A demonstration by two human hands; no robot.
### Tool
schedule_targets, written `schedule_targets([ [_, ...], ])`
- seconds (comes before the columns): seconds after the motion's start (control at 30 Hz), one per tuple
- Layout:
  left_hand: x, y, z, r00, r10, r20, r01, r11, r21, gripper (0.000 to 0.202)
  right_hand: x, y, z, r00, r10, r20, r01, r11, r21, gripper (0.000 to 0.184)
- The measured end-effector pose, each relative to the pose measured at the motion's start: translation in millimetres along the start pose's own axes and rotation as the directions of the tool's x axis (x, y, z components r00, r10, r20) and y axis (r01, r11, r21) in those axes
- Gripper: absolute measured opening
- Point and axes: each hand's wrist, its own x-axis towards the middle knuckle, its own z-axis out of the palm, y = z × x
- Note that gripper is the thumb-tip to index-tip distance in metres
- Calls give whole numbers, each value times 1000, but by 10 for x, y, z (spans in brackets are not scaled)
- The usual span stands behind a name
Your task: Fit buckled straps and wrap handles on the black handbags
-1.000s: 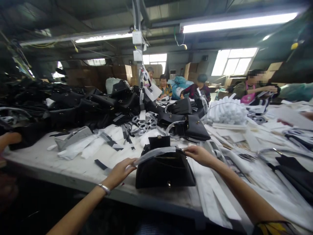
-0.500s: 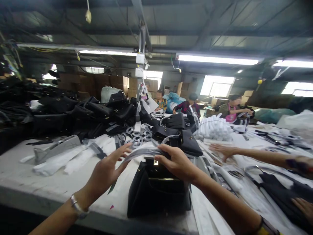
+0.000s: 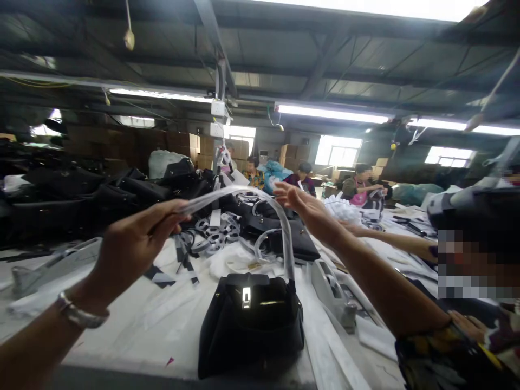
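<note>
A black handbag (image 3: 235,346) with a shiny clasp (image 3: 246,298) stands upright on the white table (image 3: 134,336) in front of me. From its right side a bag handle (image 3: 286,233), wrapped in clear plastic, rises and arches over to the left. My left hand (image 3: 134,238) pinches the far end of this handle, up and left of the bag. Beside the top of the arch is my right hand (image 3: 304,208), its fingers stretched out and apart; whether they touch the handle I cannot tell.
Black bags (image 3: 109,195) are heaped at the back left. Behind my bag lie another black bag (image 3: 298,242) and several wrapped rings (image 3: 215,233). A grey tape dispenser (image 3: 333,290) stands at right. A co-worker in a dark cap (image 3: 479,216) is close on my right, one arm reaching over the table.
My left hand has moved left and up, drawing the handle end into a tall arch. My right hand has let go of the handle and risen. The view has turned right.
</note>
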Motion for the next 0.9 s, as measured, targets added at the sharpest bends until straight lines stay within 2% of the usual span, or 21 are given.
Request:
schedule_targets([
  [0.03, 202, 101, -50, 988, 147, -57, -142, 986, 87, 39, 86, -163, -14, 998, -63, 1, 63, 998, -25, 65],
  [0.07, 388, 220, -91, 956, 277, -100, -256, 950, 180, 40, 159, -337, -23, 993, -113, 25, 113, 993, -24, 65],
  [0.13, 696, 478, -154, 864, 485, -139, -433, 854, 288, 39, 250, -660, -39, 979, -156, 135, 152, 988, 35, 64],
  [0.17, 816, 596, -186, 843, 512, -164, -448, 837, 315, 38, 263, -779, -51, 966, -145, 214, 132, 988, 77, 63],
  [0.23, 998, 755, -261, 835, 514, -198, -432, 834, 343, 38, 220, -870, -92, 920, -94, 381, 34, 986, 160, 58],
  [0.3, 1112, 765, -349, 856, 467, -220, -385, 861, 331, 39, 93, -736, -149, 870, -31, 493, -83, 974, 209, 51],
  [0.37, 1160, 629, -413, 871, 428, -240, -349, 884, 311, 39, -89, -421, -218, 843, 46, 536, -182, 962, 204, 48],
  [0.43, 1137, 424, -405, 889, 403, -218, -329, 893, 306, 36, -276, -43, -297, 799, 179, 574, -290, 951, 106, 51],
  [0.5, 1049, 266, -314, 913, 376, -159, -317, 899, 303, 31, -401, 244, -374, 729, 304, 614, -360, 932, -35, 56],
  [0.53, 992, 234, -246, 921, 372, -118, -326, 899, 293, 29, -427, 312, -403, 740, 322, 591, -348, 935, -75, 60],
  [0.57, 933, 241, -171, 920, 385, -79, -351, 895, 276, 27, -426, 316, -417, 787, 307, 536, -310, 947, -86, 67],
  [0.63, 838, 367, -32, 883, 467, -41, -444, 862, 245, 25, -355, 144, -392, 928, 177, 327, -163, 984, -70, 73],
  [0.67, 810, 472, 21, 855, 518, -32, -498, 837, 228, 24, -298, -12, -353, 972, 94, 214, -80, 994, -71, 71],
  [0.7, 797, 589, 58, 827, 561, -30, -543, 812, 212, 24, -236, -191, -300, 990, 14, 138, -1, 995, -95, 68],
  [0.73, 796, 707, 80, 809, 587, -27, -572, 797, 196, 25, -176, -372, -240, 991, -47, 129, 64, 989, -132, 65],
  [0.8, 806, 897, 84, 792, 609, -40, -599, 789, 140, 25, -89, -671, -129, 979, -95, 179, 122, 982, -142, 57],
  [0.87, 766, 971, 71, 812, 577, -81, -577, 816, 35, 23, -84, -807, -65, 964, -63, 258, 88, 992, -88, 51],
  [0.9, 702, 953, 73, 847, 520, -112, -525, 851, -20, 23, -120, -804, -53, 959, -33, 280, 50, 997, -54, 49],
])
